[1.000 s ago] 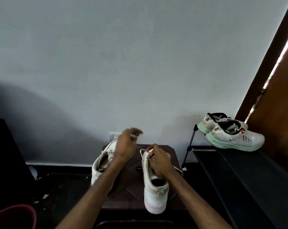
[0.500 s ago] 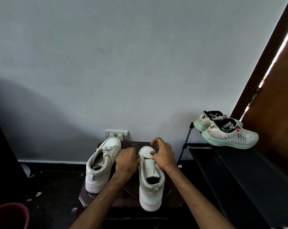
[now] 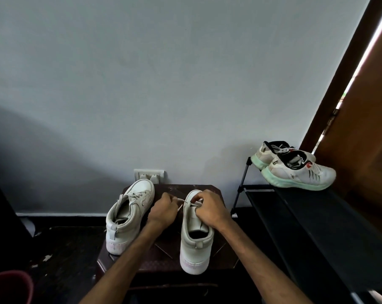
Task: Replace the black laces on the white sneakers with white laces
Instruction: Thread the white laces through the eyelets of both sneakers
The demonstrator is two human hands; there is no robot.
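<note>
Two white sneakers stand on a dark brown stool [image 3: 218, 189], heels toward me. The left sneaker [image 3: 128, 218] carries white laces over its tongue. The right sneaker [image 3: 195, 242] has its tongue pulled up. My right hand [image 3: 209, 209] rests on its forefoot and pinches a white lace [image 3: 182, 201] at the lower eyelets. My left hand [image 3: 163, 210] sits just left of this shoe and grips the other end of that lace. No black lace shows.
A black shoe rack [image 3: 306, 227] stands to the right with a pair of white and mint running shoes [image 3: 295, 167] on top. A wall socket [image 3: 149, 174] sits behind the stool. A red bucket [image 3: 10, 286] is at the bottom left. A wooden door [image 3: 365, 139] stands at right.
My left hand has come down from above the left sneaker to the right sneaker's side and taken the lace. My right hand moved forward toward the toe. The view tilted down.
</note>
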